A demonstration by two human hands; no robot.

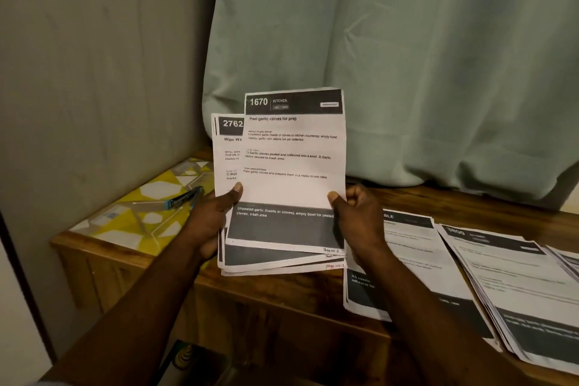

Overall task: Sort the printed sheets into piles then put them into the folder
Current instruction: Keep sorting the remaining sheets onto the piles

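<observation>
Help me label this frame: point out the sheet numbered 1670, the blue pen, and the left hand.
sheet numbered 1670 (294,160): head view, on its white middle text area.
blue pen (183,197): head view, on its barrel, lying on the yellow patterned surface.
left hand (213,219): head view, on the back of the hand.

Left hand (210,219): bare, no ring or watch visible
Right hand (355,217): bare, no ring or watch visible
Forearms: bare, no sleeve in view
Thumbnails: short, unpainted
</observation>
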